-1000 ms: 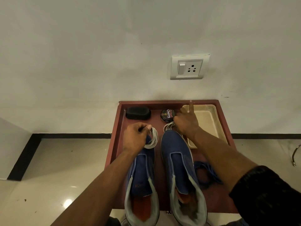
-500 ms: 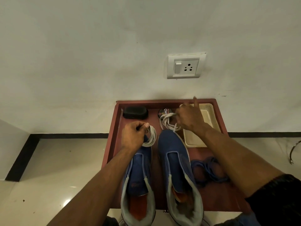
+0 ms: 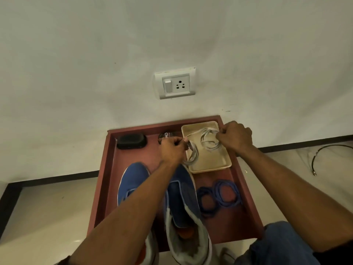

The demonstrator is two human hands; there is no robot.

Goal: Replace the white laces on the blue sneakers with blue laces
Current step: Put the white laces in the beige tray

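Observation:
Two blue sneakers stand side by side on a red-brown tray (image 3: 103,188), toes toward the wall: the left sneaker (image 3: 133,180) and the right sneaker (image 3: 181,199), both without laces. My left hand (image 3: 172,150) grips a coiled white lace (image 3: 193,154) over the left edge of a beige tray (image 3: 210,165). My right hand (image 3: 235,136) pinches a second coiled white lace (image 3: 209,139) above the same beige tray. Two coils of blue laces (image 3: 219,196) lie on the red-brown tray, right of the right sneaker.
A black brush (image 3: 131,141) and a round polish tin (image 3: 166,135), partly hidden by my left hand, sit at the tray's far edge. A wall socket (image 3: 174,83) is above. A dark cable (image 3: 328,152) lies on the floor at right.
Both hands have carried the white lace coils rightward, from over the sneaker toes to above the beige tray. The camera has shifted, so the scene sits lower and further right.

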